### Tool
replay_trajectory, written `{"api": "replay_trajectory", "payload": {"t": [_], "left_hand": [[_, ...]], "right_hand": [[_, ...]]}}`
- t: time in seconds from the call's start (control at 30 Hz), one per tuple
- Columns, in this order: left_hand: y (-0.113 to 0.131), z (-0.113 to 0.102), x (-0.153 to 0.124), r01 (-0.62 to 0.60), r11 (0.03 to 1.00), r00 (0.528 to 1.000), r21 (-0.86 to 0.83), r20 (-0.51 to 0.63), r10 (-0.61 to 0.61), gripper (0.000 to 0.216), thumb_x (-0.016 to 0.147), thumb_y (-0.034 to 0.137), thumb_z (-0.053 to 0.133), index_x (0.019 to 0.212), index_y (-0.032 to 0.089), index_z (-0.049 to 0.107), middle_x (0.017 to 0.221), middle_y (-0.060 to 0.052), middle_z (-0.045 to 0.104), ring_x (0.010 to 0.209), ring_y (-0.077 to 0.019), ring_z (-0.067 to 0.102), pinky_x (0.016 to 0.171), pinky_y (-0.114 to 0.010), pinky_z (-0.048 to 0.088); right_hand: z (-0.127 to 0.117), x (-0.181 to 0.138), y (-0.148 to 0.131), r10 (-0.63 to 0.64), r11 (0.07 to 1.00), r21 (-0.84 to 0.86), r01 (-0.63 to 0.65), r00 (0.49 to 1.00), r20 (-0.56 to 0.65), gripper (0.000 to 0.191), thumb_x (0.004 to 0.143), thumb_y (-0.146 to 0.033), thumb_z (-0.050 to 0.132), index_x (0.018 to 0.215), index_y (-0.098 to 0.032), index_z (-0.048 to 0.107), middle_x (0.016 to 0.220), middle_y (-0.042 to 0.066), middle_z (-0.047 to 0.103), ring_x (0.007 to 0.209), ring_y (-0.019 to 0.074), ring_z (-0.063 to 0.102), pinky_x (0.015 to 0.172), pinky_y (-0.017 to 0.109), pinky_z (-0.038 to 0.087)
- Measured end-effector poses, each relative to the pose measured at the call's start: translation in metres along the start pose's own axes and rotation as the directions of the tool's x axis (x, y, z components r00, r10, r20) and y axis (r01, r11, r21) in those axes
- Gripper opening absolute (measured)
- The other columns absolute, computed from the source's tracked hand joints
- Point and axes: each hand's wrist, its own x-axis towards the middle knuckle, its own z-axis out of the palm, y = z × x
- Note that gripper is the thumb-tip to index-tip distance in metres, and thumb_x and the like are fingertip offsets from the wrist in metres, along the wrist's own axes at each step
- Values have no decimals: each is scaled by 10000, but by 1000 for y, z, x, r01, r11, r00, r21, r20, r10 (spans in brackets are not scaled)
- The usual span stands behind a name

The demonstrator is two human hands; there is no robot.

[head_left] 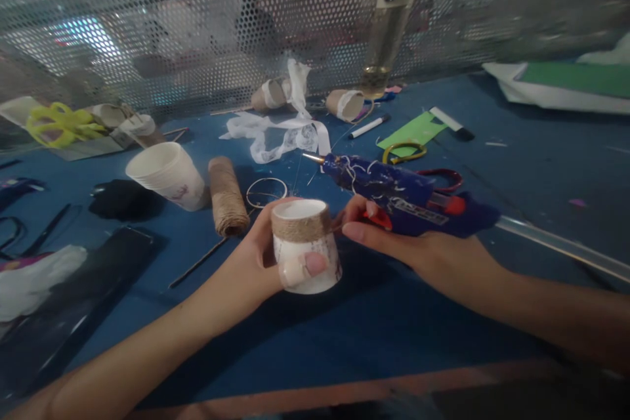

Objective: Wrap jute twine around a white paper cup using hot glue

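The left hand [256, 256] grips a white cup [306, 249] upright near the table's middle, thumb across its front. Twine [301, 223] already bands the rim; the wall below is bare. The right hand [394, 236] closes on a blue glue gun [394, 190], nozzle pointing left and far of the cup. A twine spool [227, 197] lies just left. Near table [374, 328] is open; clutter crowds the far side.

Left hand [268, 252] wrapped around a white cup [306, 251] banded with twine at the rim. Right hand [394, 236] gripping a blue glue gun [394, 193], nozzle pointing away past the cup. Just beyond the left hand, a twine spool [227, 197] lying on the blue counter [374, 321].
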Motion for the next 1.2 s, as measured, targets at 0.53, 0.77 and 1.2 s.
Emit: {"api": "replay_trajectory", "payload": {"t": [0.53, 0.77, 1.2], "left_hand": [[-3, 0, 4, 2, 997, 999, -83, 51, 2, 629, 815, 468, 982, 1321, 229, 695, 1331, -105, 828, 1278, -337, 765, 1043, -393, 614], [-12, -7, 9, -29, 996, 988, -86, 147, 42, 563, 874, 409, 954, 1343, 236, 695, 1355, -91, 816, 1307, -320, 752, 1059, -368, 614], [-12, -6, 6, -52, 997, 988, -60, 140, 60, 605, 900, 462, 927, 1381, 241, 635, 1429, -114, 784, 1377, -338, 723, 1069, -370, 612]], "right_hand": [[0, 2, -8, 154, 987, 45, -155, 988, 13, 268, 845, -555, 777, 798, -301, 707, 861, -11, 732, 913, 244, 698, 1006, 423, 578], [0, 2, 0, 140, 987, 76, -139, 990, -1, 248, 834, -546, 806, 841, -303, 755, 940, -2, 783, 1004, 266, 720, 1076, 445, 563], [3, 2, 2, 157, 975, 155, -156, 988, 7, 274, 798, -537, 840, 840, -273, 776, 933, 14, 813, 991, 269, 760, 1019, 445, 616]]}}
